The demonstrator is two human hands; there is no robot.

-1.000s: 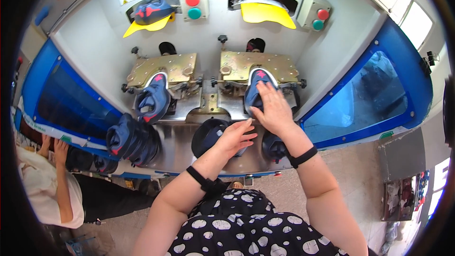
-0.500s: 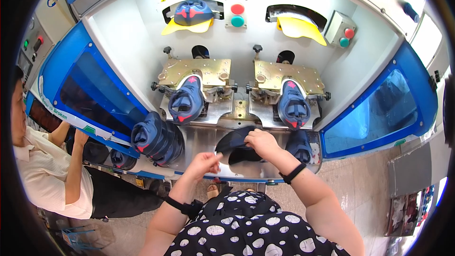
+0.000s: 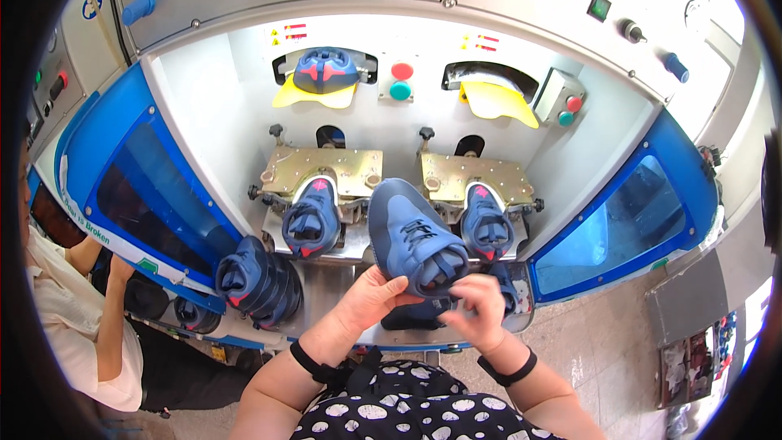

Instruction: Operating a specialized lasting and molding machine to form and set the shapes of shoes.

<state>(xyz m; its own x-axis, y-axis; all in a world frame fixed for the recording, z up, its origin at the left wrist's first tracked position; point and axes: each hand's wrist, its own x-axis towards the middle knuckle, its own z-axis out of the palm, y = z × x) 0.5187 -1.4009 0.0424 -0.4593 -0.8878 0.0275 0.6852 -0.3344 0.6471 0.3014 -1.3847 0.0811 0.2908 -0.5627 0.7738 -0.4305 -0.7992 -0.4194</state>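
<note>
My left hand [image 3: 368,303] grips a blue shoe upper [image 3: 411,232] by its side near the heel, thumb on top. The upper is tilted, its toe pointing up and away, with dark laces and an open collar. At its heel end, my right hand [image 3: 481,310] has curled fingers against the collar edge; the exact fingertip contact is partly hidden. Below the hands, a dark shoe piece [image 3: 411,315] lies on the metal ledge. Beyond, two similar uppers, one on the left [image 3: 312,220] and one on the right [image 3: 487,224], sit heel toward me at brass-coloured clamp plates.
Stacked uppers [image 3: 254,281] stand at the ledge's left; another upper [image 3: 503,287] lies at its right. Blue windowed doors flank the machine, left [image 3: 151,179] and right [image 3: 627,208]. Yellow flaps, one carrying an upper [image 3: 324,71], project from the back wall. A co-worker [image 3: 90,310] stands at left.
The blue upper has come up from the ledge into my left hand. My right hand has moved to its heel. The view has tilted upward, showing more of the control panel.
</note>
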